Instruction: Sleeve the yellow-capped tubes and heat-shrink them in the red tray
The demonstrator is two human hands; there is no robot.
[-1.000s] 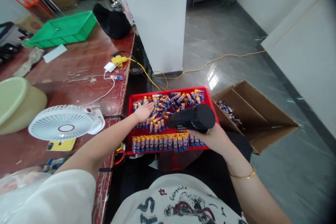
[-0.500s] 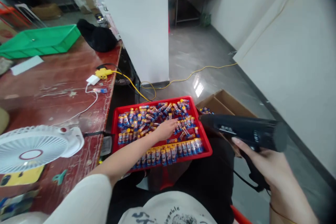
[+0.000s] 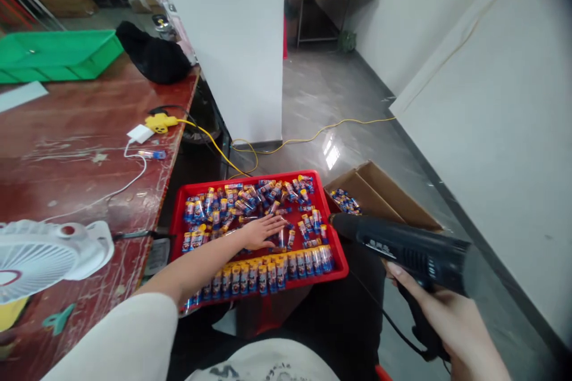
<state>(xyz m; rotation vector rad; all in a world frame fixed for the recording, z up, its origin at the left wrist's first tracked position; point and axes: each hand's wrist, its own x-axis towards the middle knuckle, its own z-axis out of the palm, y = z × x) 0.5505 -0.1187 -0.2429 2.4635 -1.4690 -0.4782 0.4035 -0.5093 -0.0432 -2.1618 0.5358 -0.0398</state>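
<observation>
A red tray (image 3: 340, 256) rests across my lap, holding many small clear tubes with blue-and-orange ends. Along its near side the tubes (image 3: 252, 278) stand upright in rows; farther back others (image 3: 250, 196) lie jumbled. My left hand (image 3: 263, 232) is spread flat, palm down, over the loose tubes in the middle, its fingers pointing right. Whether it presses on them I cannot tell. Wrapped round the handle of a black heat gun (image 3: 402, 250) is my right hand (image 3: 442, 303). The gun's nozzle points left at the tray's right edge.
An open cardboard box (image 3: 379, 196) with more tubes stands on the floor beyond the heat gun. On the red-brown table (image 3: 89, 172) at left are a white fan (image 3: 58, 256), a yellow power socket (image 3: 161, 123), a green crate (image 3: 58, 56) and a black cap (image 3: 154, 53).
My left hand has drawn back leftward from the right-hand tubes, and its fingers have spread. The heat gun sits slightly lower and left in view. The whole view has shifted a little.
</observation>
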